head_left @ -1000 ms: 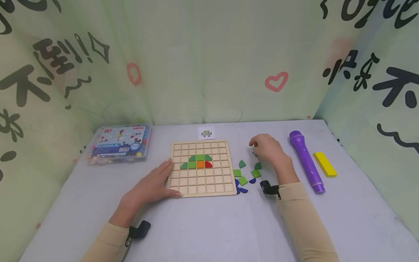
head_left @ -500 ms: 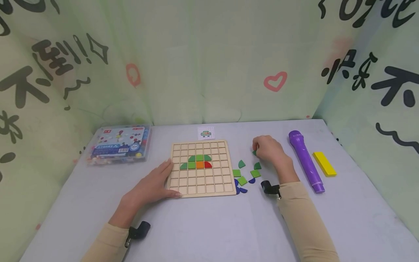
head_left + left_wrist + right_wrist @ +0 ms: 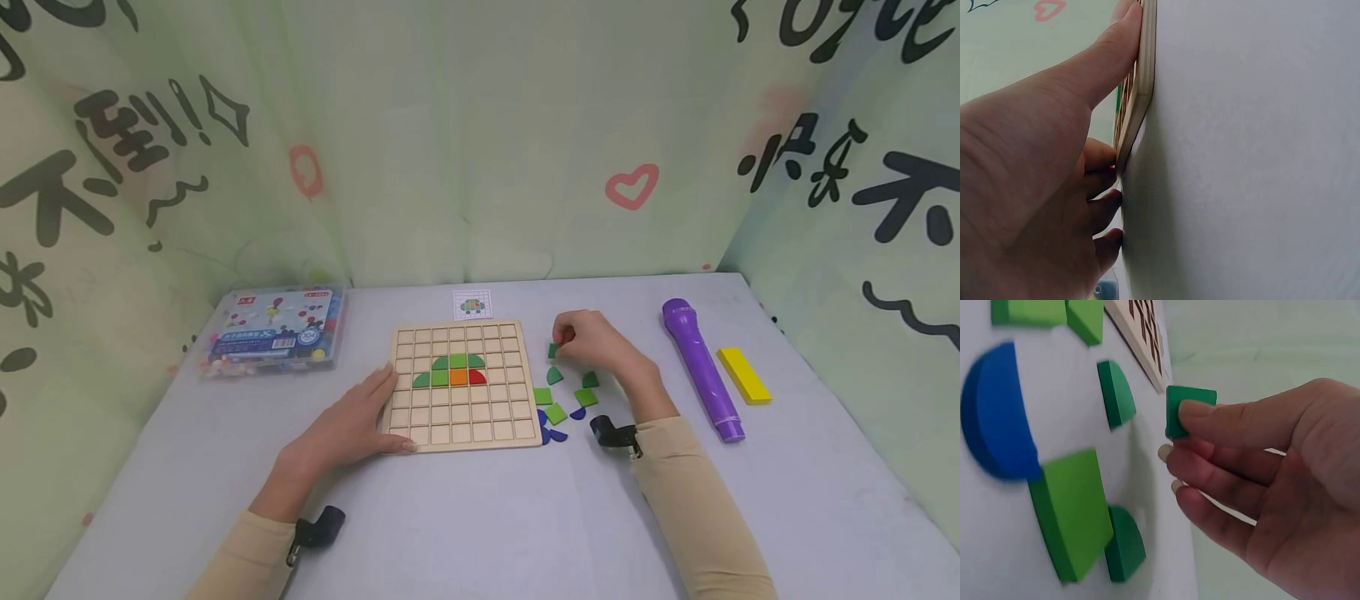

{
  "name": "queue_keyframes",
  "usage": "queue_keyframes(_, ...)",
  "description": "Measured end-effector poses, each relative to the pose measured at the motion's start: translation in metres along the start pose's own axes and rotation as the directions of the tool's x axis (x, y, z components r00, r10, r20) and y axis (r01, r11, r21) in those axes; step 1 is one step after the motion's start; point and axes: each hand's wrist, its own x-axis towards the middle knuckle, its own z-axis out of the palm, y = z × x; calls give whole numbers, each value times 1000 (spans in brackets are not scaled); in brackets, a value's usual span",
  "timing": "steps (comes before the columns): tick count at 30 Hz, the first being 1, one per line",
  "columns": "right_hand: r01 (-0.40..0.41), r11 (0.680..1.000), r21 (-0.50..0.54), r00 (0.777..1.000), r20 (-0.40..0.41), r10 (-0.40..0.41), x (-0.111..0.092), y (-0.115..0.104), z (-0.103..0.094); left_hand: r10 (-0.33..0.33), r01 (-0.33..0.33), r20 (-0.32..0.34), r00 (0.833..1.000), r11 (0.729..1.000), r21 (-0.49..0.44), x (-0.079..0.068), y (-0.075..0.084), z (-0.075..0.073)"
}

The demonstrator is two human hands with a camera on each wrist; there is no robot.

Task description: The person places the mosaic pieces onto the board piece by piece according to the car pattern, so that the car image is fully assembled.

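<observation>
I see the green block (image 3: pixel 1174 411) pinched in the right hand (image 3: pixel 600 343), above the table (image 3: pixel 480 525) just right of the board (image 3: pixel 465 414). I judge it light, stiff, smooth; I'd grip its flat faces. The left hand (image 3: pixel 351 418) lies spread, touching the board's corner.
</observation>
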Motion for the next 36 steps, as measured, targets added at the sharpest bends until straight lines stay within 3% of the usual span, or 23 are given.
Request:
queue_keyframes(4, 37, 997, 69, 999, 27, -39, 1, -12, 8, 1, -1, 0, 1000, 1000, 2, 0, 0, 0)
queue_keyframes(12, 95, 993, 76, 993, 59, -99, 4, -35, 28, -3, 3, 2, 1000, 1000, -5, 0, 1, -1)
queue_keyframes(20, 139, 989, 56, 989, 53, -141, 5, -53, 47, 2, -2, 1, 1000, 1000, -12, 1, 0, -1)
queue_keyframes(26, 167, 986, -14, 986, 31, -166, 3, -62, 55, 0, 0, 3, 1000, 1000, -8, 1, -1, 0)
queue_keyframes(36, 196, 978, -66, 981, 23, -195, 3, -66, 62, -3, 3, 10, 1000, 1000, -8, 1, -1, 0)
